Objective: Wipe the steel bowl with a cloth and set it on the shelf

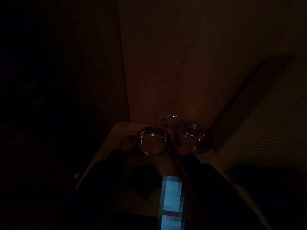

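A round, shiny metal bowl (154,142) is at the far part of a small wooden table (111,139), between my two hands. My left hand (129,143) grips its left rim. On the opposite side, my right hand (180,148) holds the right rim, close to a stack of similar metal bowls (194,138). Dim light blurs the fingers of both hands. Nearer to me lies a dark, crumpled cloth (145,179), its details lost in shadow.
Behind the table rises a wall with a socket (166,119) and something plugged into it. A blue pixelated patch (172,203) covers something at the near side. A pale, ridged surface (289,150) stands to the right. Deep darkness hides most of the left.
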The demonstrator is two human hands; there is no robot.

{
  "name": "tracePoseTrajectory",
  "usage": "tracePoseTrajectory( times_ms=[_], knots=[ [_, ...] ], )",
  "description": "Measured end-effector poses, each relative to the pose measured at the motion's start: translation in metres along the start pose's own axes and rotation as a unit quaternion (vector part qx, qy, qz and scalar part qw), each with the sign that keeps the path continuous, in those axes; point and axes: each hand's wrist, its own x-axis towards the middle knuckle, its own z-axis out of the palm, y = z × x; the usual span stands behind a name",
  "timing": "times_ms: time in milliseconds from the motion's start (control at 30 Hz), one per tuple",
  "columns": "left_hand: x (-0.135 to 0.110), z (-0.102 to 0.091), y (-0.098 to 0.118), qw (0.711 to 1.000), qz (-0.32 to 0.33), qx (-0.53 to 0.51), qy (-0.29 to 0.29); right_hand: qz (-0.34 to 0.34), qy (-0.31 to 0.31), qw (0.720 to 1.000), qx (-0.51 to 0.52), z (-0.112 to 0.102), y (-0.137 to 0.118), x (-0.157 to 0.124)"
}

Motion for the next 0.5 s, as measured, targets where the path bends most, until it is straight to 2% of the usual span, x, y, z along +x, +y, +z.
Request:
tracePoseTrajectory(
  times_ms=[200, 267, 367, 400, 433, 500],
  knots=[
    [-0.007, -0.009, 0.010, 0.997, 0.016, 0.055, 0.043, -0.020, -0.008, 1.000, -0.014, 0.005, -0.003, -0.001],
    [-0.013, -0.012, 0.018, 0.993, 0.021, 0.082, 0.082, -0.029, -0.005, 0.999, -0.017, -0.006, 0.000, -0.007],
    [-0.025, -0.008, 0.041, 0.986, 0.050, 0.110, 0.118, -0.039, 0.021, 0.999, -0.016, -0.041, 0.009, -0.019],
    [-0.028, -0.002, 0.049, 0.985, 0.065, 0.112, 0.111, -0.038, 0.039, 0.998, -0.015, -0.056, 0.013, -0.022],
    [-0.031, 0.007, 0.058, 0.989, 0.077, 0.108, 0.070, -0.035, 0.062, 0.997, -0.014, -0.072, 0.018, -0.025],
    [-0.035, 0.030, 0.072, 0.997, 0.053, 0.050, -0.023, -0.026, 0.125, 0.992, -0.023, -0.101, 0.031, -0.027]
  ],
)
